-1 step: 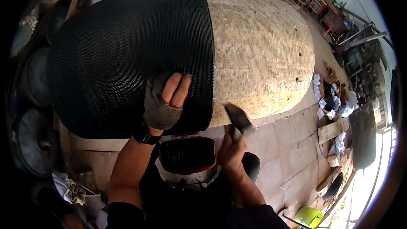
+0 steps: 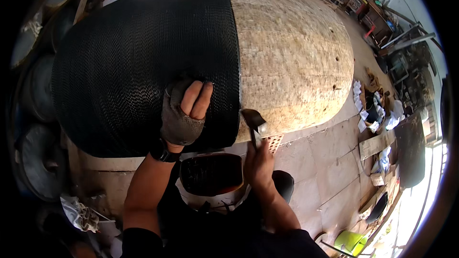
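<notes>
A big wooden drum [image 2: 294,52] lies on its side in front of me. Its left part is covered in black, finely toothed material [image 2: 143,52] that ends in a straight edge. My left hand [image 2: 185,112], in a grey glove with bare fingertips, rests on the black covering near that edge. Its fingers are curled in; whatever they may pinch is too small to make out. My right hand [image 2: 259,165] is closed around the handle of a hammer [image 2: 253,122]. The hammer head is just right of the black edge, in front of the bare wood.
A dark open container [image 2: 211,174] sits between my knees, below the drum. Large round discs [image 2: 42,160] line the left side. Boards [image 2: 377,145], white scraps and a yellow-green bucket [image 2: 350,242] lie on the right. Crumpled cloth [image 2: 81,215] is at lower left.
My right hand has swung the hammer leftward, bringing its head closer to the edge of the black covering. My left hand has stayed nearly in place.
</notes>
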### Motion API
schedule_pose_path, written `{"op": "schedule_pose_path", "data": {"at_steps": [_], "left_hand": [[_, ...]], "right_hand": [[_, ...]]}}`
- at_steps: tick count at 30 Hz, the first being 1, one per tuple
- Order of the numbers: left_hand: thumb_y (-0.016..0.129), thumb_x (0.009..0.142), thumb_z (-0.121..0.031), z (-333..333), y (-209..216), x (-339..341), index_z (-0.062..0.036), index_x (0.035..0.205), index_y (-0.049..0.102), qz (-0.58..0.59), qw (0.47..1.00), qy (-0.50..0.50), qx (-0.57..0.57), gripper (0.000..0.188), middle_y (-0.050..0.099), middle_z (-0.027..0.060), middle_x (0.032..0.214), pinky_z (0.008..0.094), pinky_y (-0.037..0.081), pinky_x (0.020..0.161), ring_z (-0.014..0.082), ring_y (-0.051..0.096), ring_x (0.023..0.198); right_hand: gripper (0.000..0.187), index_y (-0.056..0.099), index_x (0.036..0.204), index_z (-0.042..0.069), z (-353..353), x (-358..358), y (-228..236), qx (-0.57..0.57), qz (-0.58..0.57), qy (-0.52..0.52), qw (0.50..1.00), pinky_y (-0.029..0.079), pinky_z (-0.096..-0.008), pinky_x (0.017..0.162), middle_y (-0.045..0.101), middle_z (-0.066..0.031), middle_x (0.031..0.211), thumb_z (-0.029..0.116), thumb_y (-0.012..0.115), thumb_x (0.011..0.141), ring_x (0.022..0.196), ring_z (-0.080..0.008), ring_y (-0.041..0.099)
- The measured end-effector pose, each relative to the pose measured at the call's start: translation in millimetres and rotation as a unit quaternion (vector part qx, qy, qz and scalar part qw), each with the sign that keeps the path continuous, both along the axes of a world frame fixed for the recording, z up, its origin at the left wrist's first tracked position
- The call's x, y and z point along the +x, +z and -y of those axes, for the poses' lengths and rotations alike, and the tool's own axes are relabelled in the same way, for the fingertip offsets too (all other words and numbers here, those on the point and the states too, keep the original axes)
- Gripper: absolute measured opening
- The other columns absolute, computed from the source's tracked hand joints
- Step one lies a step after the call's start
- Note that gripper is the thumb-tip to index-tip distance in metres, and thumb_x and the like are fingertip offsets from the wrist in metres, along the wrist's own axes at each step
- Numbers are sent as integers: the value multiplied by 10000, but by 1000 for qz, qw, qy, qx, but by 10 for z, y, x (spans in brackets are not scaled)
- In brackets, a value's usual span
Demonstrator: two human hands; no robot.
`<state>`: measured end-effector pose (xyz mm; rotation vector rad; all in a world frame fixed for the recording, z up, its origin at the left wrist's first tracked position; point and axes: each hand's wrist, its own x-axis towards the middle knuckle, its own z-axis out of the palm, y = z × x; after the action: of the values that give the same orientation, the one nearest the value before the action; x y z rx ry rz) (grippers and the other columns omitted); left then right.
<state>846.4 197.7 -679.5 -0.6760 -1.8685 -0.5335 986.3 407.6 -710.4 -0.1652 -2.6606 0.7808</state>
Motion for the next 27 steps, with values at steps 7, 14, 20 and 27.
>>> {"op": "schedule_pose_path", "data": {"at_steps": [7, 14, 20, 27], "left_hand": [[684, 802, 22, -21, 67, -21, -69, 1177, 674, 1, 999, 32, -1, 386, 598, 95, 1070, 437, 532, 758, 286, 604, 912], [664, 744, 55, -48, 69, 40, -79, 1179, 676, 26, 997, 78, -4, 455, 564, 101, 1109, 448, 527, 815, 293, 574, 981], [596, 822, 81, -190, 207, 237, -82, 1216, 642, 77, 992, 104, 4, 428, 568, 132, 1122, 468, 507, 906, 328, 578, 999], [604, 825, 55, -795, -396, 940, -32, 1280, 580, 147, 974, -135, 108, 464, 667, 129, 990, 462, 491, 897, 325, 630, 892]], "right_hand": [[276, 493, 1161, -90, -58, 213, 48, -36, -202, 108, 973, 470, -468, 563, 590, -239, 755, 17, 587, 925, 613, -439, 576], [214, 487, 1002, 21, -200, 412, -370, -8, 8, -12, 1000, 502, -528, 559, 653, -245, 807, 171, 634, 958, 676, -461, 636], [225, 484, 1016, 14, -326, 674, -424, -5, -6, -14, 1000, 499, -550, 592, 649, -252, 789, 181, 625, 966, 690, -472, 632], [236, 493, 1055, -2, -294, 684, -407, -72, -6, 11, 997, 505, -548, 610, 649, -276, 801, 185, 613, 975, 711, -486, 635]]}}
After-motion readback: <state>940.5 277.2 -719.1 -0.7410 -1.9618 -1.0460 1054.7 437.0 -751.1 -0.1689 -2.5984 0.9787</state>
